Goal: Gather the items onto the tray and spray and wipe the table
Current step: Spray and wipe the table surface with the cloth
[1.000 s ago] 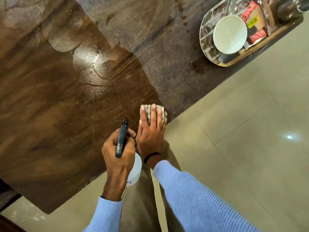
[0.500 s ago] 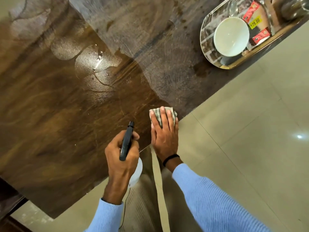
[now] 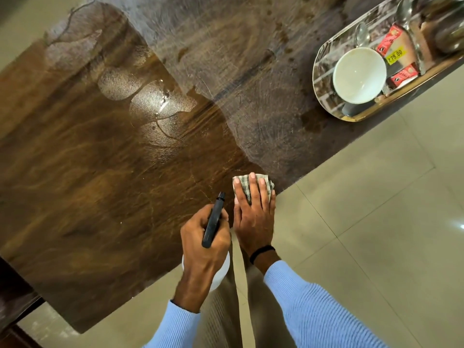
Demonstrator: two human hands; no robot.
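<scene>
My left hand (image 3: 204, 243) grips a spray bottle (image 3: 213, 222) with a black nozzle and a white body, held at the near edge of the glossy brown table (image 3: 100, 172). Just to its right, my right hand (image 3: 253, 212) presses flat on a folded checked cloth (image 3: 242, 183) at the table's near edge. A shiny oval tray (image 3: 324, 101) stands at the far right of the table. It holds a white bowl (image 3: 359, 75), red sachets (image 3: 388, 42), spoons and a dark item under the bowl.
A wet patch with droplets (image 3: 163, 101) glistens mid-table. Hazy streaks cover the table between the patch and the tray. Beige floor tiles (image 3: 364, 222) lie to the right and below. A dark piece of furniture (image 3: 15, 297) sits at the lower left.
My right hand has slid the cloth to the right along the table's near edge. My left hand keeps its hold on the spray bottle close beside it.
</scene>
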